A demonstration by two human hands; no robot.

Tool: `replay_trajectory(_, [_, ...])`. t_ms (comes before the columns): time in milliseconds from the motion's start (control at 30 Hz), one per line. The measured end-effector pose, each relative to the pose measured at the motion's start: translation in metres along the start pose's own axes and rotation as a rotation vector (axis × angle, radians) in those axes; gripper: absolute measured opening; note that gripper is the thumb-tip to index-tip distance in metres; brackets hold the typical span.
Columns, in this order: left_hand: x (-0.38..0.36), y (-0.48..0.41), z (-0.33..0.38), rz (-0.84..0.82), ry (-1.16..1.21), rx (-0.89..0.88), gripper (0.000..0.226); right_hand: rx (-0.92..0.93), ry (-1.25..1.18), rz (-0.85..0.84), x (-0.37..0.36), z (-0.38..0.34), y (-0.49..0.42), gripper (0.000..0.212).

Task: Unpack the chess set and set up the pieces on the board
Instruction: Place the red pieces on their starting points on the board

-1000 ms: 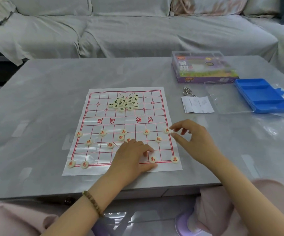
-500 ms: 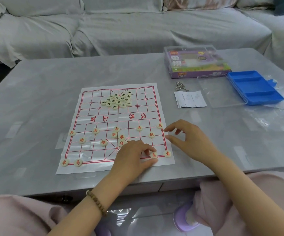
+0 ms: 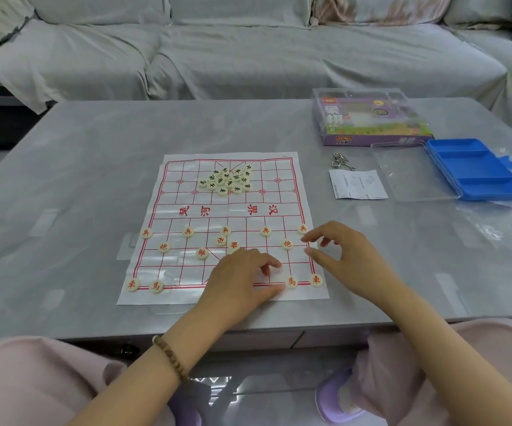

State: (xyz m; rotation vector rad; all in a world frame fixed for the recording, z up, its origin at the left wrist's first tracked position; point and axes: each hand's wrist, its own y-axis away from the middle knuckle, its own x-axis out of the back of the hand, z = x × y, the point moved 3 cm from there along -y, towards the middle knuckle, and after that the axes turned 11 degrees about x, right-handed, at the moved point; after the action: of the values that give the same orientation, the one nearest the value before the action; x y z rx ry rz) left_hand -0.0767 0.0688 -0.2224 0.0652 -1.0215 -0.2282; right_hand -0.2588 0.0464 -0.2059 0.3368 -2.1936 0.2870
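Paper board [image 3: 162, 210] flat on grey table [image 3: 79, 179], near front edge. Red-lettered pieces [image 3: 188, 231] spread over near half: five in row, corner pairs on nearest line, few loose near middle. Dark-lettered pieces [image 3: 228, 180] heaped on far half. Left hand [image 3: 239, 278] palm down on near rows, fingers bent, tips on board; piece underneath or not, cannot tell. Right hand [image 3: 347, 256] at board's right edge, thumb and forefinger narrowly apart, holding nothing. Far right: box [image 3: 368, 124], blue tray [image 3: 476, 170], clear lid [image 3: 408, 173], leaflet [image 3: 357, 184], metal rings [image 3: 340, 161].

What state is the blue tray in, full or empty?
Empty: all three compartments of the blue tray show bare floors.
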Motion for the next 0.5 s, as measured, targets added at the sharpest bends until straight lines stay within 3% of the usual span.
replay_trajectory(200, [0.052,-0.005,-0.049,0.095,-0.043,0.097,0.038,0.051,-0.009,-0.007,-0.012,-0.018,-0.003,0.018])
replay_trajectory(500, [0.077,-0.011,-0.092,-0.003,-0.105,0.057,0.040,0.082,0.084,-0.146,-0.044,-0.045,-0.024,0.031])
